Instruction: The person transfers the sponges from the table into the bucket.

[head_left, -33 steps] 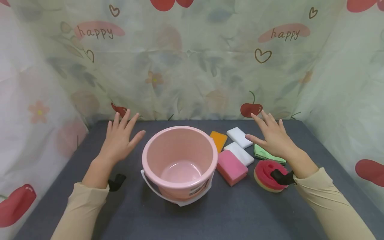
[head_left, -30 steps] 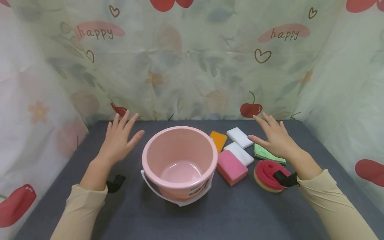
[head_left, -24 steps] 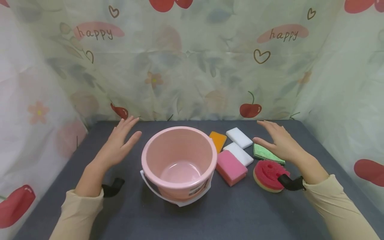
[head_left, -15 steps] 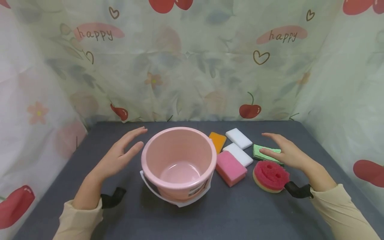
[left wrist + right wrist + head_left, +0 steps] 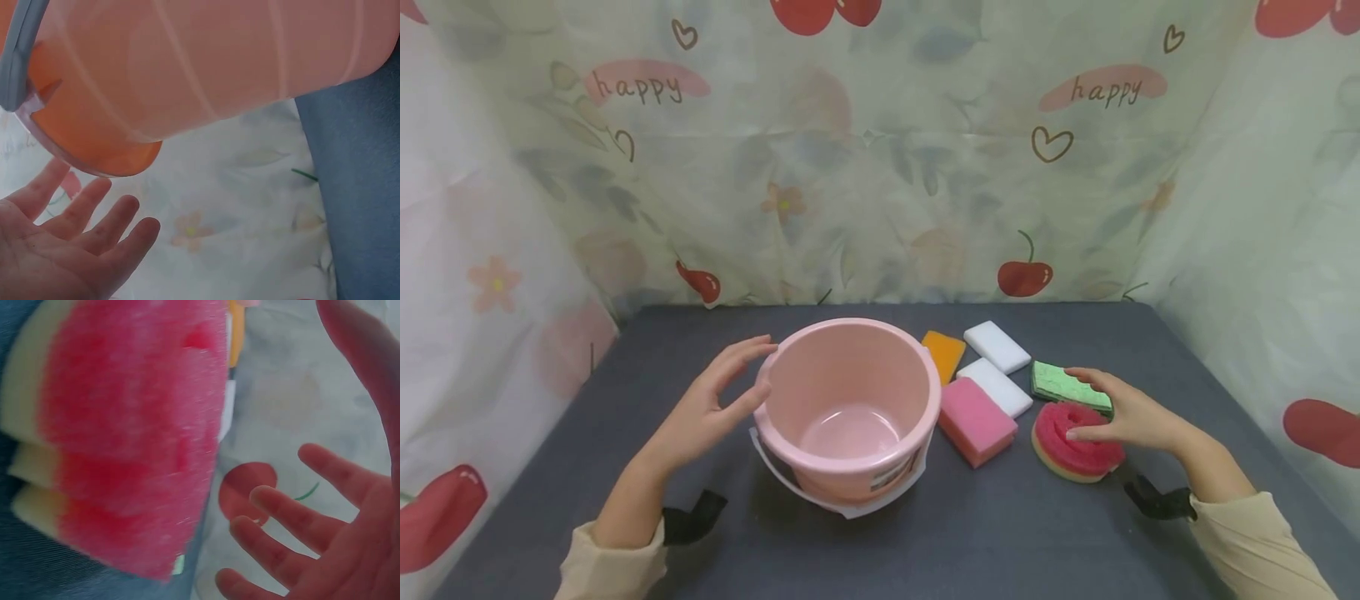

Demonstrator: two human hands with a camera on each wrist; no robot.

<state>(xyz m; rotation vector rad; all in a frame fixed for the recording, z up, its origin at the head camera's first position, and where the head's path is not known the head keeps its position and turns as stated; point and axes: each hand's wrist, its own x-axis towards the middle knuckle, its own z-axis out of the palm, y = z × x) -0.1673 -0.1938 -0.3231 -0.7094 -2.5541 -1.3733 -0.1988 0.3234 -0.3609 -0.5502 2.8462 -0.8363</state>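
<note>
A pink bucket [image 5: 850, 467] stands upright on the dark table, its pale handle [image 5: 850, 510] hanging down in front. My left hand [image 5: 711, 404] is at the bucket's left rim, fingers apart and nothing held; the left wrist view shows the fingers just off the rim [image 5: 106, 172]. Over the round red and yellow sponge [image 5: 1078, 458] hovers my right hand [image 5: 1131, 412], thumb and fingers spread. In the right wrist view a gap shows between that hand [image 5: 337, 544] and the sponge [image 5: 125, 425]. Behind it lies a green scouring sponge [image 5: 1067, 387], partly covered by my fingers.
Between bucket and round sponge lie a pink sponge [image 5: 979, 421], two white sponges [image 5: 997, 346] and an orange sponge [image 5: 945, 352], the last partly hidden by the bucket. A patterned curtain [image 5: 880, 167] encloses the table [image 5: 895, 558] at the back and sides.
Both hands have come down from above the table's far edge. My left hand moved toward the bucket's rim; my right hand moved down and nearer to the round sponge. The objects stayed in place.
</note>
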